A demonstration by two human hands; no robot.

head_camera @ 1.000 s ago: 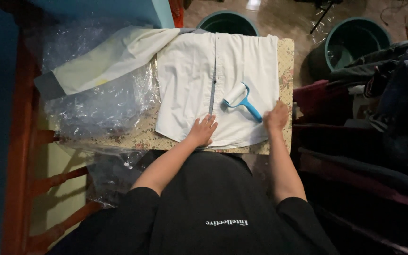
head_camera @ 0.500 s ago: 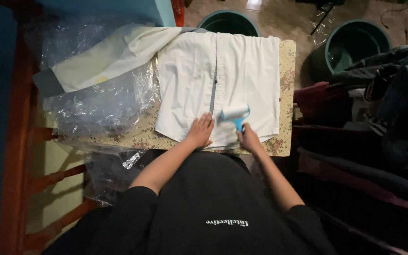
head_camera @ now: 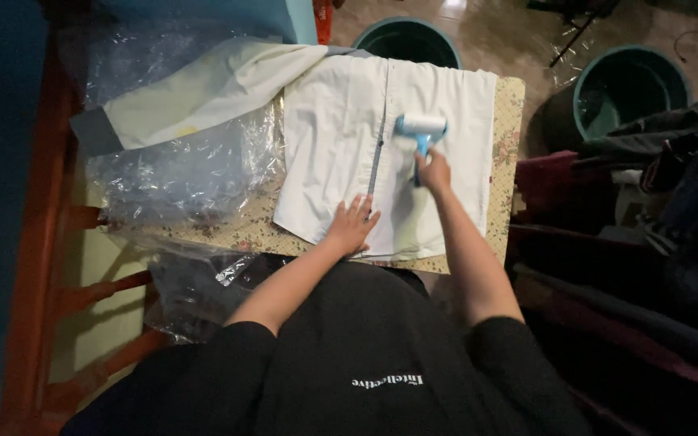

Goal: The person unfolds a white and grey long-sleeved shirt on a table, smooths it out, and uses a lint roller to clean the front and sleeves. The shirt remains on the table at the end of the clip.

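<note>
**Roller on a white garment**

Roller (head_camera: 420, 127), a blue-handled lint tool with a pale drum, sits on a white garment (head_camera: 341, 145) spread over the worktop (head_camera: 504, 178). The right hand (head_camera: 434, 171) is closed around the blue handle, the drum lying on the cloth just right of the garment's dark centre strip. The left hand (head_camera: 351, 226) lies flat with fingers spread, pressing the garment's near edge beside that strip.

Two round dark green tubs stand on the floor beyond the worktop: one (head_camera: 407, 40) behind the garment, another (head_camera: 630, 85) off to the right. What they hold cannot be made out.

The worktop is covered in a pale, small-flowered cloth. Crinkled clear plastic wrap (head_camera: 179, 173) lies on its left part and hangs over the near edge, with a pale yellowish folded cloth (head_camera: 203, 93) resting partly on it and touching the garment's far left corner. A reddish wooden frame (head_camera: 38, 242) runs along the left. Dark clothes (head_camera: 656, 210) are heaped to the right, and the floor beyond is brown and glossy.
</note>
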